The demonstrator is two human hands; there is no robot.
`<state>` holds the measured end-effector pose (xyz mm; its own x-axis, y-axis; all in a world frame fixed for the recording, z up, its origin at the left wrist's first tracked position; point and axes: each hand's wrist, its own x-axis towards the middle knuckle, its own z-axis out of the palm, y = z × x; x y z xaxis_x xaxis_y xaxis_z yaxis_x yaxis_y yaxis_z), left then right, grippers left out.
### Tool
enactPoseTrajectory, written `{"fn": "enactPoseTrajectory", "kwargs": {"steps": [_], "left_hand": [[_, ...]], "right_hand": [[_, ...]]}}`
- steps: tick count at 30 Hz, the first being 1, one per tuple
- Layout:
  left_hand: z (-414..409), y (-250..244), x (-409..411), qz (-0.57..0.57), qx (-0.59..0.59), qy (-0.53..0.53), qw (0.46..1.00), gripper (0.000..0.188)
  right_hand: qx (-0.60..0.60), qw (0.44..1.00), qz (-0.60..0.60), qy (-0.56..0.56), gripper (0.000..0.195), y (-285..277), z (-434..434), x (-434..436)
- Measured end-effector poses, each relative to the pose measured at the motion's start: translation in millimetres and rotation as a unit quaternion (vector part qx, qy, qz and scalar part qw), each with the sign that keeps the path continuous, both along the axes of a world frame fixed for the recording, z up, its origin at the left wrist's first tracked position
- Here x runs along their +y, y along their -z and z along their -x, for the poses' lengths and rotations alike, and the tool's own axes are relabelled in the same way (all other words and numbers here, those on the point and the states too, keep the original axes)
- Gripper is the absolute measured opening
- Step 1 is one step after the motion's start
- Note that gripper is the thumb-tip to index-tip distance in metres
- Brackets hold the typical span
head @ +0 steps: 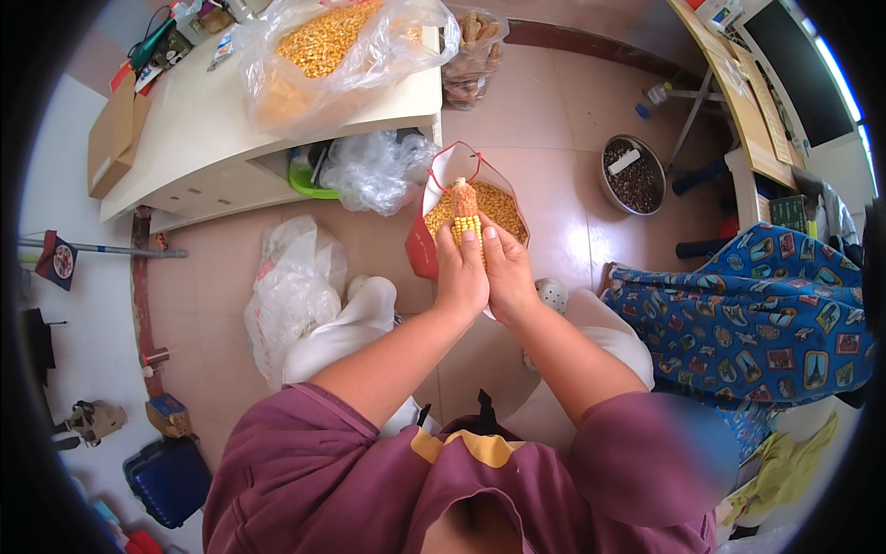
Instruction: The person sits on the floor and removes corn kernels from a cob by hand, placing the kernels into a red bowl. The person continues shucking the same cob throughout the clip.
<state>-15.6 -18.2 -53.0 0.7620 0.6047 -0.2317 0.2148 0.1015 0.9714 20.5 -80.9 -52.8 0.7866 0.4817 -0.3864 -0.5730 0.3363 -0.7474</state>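
Note:
Both my hands grip one ear of dried corn [465, 208] above a paper bag. Its far end is stripped to the reddish cob, while yellow kernels still cover the part by my fingers. My left hand [460, 277] wraps the ear from the left, and my right hand [511, 273] holds it from the right. The two thumbs lie side by side on the kernels. Below, the red and white bag [423, 242] with red cord handles stands open, holding loose corn kernels [498, 208]. My palms hide the ear's near end.
A clear plastic bag of kernels [325, 41] rests on the white desk [187, 124]. Behind the desk's corner stands a bag of cobs [474, 62]. A crumpled plastic bag [297, 284] lies left of my legs. At right are a metal bowl [608, 183] and blue patterned cloth [734, 318].

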Motion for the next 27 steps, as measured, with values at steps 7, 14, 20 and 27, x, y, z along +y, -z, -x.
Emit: {"fn": "enactPoseTrajectory", "kwargs": {"steps": [7, 14, 20, 27], "left_hand": [[4, 9, -4, -0.078, 0.026, 0.023, 0.996, 0.045], [0, 7, 1, -0.024, 0.027, 0.004, 0.999, 0.046], [2, 22, -4, -0.128, 0.034, -0.01, 0.991, 0.048], [3, -8, 1, 0.028, -0.043, 0.026, 0.998, 0.043]], "right_hand": [[-0.006, 0.998, 0.069, 0.015, 0.034, 9, -5, -3], [0.065, 0.998, -0.001, 0.023, 0.037, -7, -7, -4], [-0.081, 0.994, 0.057, -0.048, 0.038, 8, 0, -7], [-0.055, 0.995, 0.083, 0.001, 0.038, -7, 1, -6]]}}
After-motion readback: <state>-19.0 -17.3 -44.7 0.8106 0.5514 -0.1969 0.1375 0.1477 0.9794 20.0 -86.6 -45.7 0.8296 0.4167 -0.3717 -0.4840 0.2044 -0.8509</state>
